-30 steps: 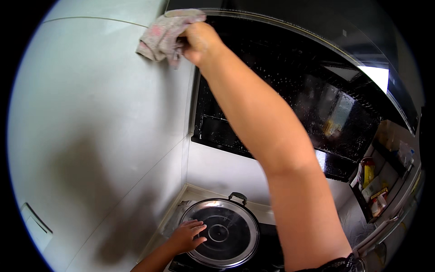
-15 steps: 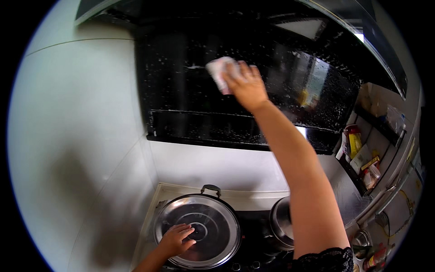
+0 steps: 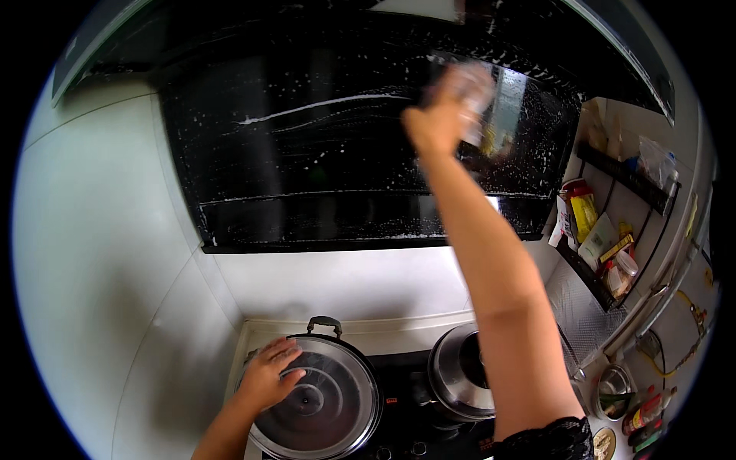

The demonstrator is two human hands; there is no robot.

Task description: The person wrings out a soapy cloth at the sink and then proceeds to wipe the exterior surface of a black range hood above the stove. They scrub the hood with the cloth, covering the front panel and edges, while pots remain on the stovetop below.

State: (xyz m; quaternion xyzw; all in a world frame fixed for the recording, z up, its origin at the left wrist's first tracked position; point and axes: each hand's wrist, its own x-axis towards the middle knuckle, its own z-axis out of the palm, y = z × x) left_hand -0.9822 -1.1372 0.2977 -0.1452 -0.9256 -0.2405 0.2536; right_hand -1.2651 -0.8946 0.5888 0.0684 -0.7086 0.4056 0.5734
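My right hand [image 3: 445,119] is raised against the black glossy range hood [image 3: 307,153], pressing a whitish-pink cloth [image 3: 479,92] to its panel. Hand and cloth are smeared by motion. White foam streaks and droplets cover the black surface, with one long pale streak left of the hand. Low on the left, my left hand [image 3: 268,373] is open, fingers stretched out over the lid [image 3: 337,414] of a wide pan. Whether it touches the lid I cannot tell.
A steel pot [image 3: 452,376] stands on the black stove [image 3: 402,376], partly behind my right forearm. A wall rack [image 3: 625,180] holds packets and jars on the right. Below it are a metal bowl [image 3: 613,387] and bottles [image 3: 648,410]. White wall panels [image 3: 92,230] line the left.
My right hand has swept the cloth right and upward across the hood, and a long foam streak now shows on the panel. My left hand has shifted left and up over the lid.
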